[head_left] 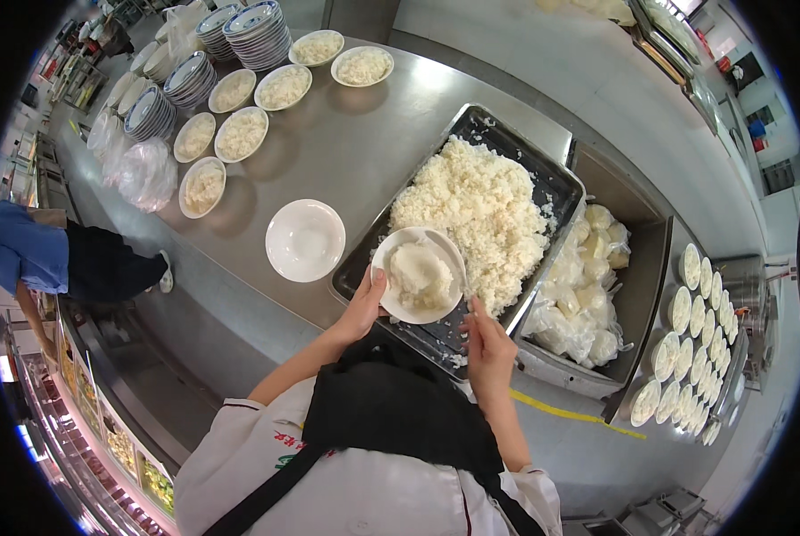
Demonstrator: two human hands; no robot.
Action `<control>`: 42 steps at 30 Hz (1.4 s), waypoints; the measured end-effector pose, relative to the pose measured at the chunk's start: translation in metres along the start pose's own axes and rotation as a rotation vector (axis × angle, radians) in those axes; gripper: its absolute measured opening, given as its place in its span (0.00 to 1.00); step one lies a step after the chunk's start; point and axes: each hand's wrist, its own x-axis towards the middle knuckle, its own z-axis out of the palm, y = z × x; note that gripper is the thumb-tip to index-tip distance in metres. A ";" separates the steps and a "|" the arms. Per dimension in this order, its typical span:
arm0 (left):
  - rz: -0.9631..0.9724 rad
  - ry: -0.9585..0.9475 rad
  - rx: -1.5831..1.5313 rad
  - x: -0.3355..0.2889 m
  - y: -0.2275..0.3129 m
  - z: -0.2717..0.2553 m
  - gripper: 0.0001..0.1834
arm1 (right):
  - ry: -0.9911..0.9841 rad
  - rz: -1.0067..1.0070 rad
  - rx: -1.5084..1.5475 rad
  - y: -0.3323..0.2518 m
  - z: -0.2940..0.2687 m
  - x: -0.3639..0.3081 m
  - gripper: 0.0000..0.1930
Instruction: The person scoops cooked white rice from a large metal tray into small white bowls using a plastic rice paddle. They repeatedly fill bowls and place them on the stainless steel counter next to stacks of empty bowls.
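Note:
My left hand (362,306) grips a white bowl (395,310) by its left side, with the thumb over the rim. A mound of cooked rice (420,275) lies inside the bowl, which is over the near edge of a black tray (543,183). My right hand (489,347) is closed at the bowl's right rim, its fingers pinched on a small pale thing too hidden to name. Beyond the hands, a large heap of rice (480,210) fills much of the tray. To the left of the tray, a bowl with nothing in it (305,239) sits on the steel table (364,147).
Several rice-filled bowls (242,134) and stacks of blue-rimmed plates (259,36) stand at the far left. Right of the tray is a metal bin (646,268) with bagged pale food (583,286). Several filled bowls (677,357) line the right side. Another person (69,255) is at far left.

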 end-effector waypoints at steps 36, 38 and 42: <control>-0.010 0.185 -0.247 -0.070 -0.006 -0.090 0.37 | -0.303 0.424 0.016 0.030 -0.051 0.037 0.20; -0.009 0.203 -0.222 -0.072 0.000 -0.085 0.38 | -0.282 0.193 -0.200 0.030 -0.047 0.064 0.22; -0.031 0.190 -0.214 -0.069 -0.004 -0.084 0.37 | -0.344 -0.229 -0.571 0.029 -0.017 0.145 0.25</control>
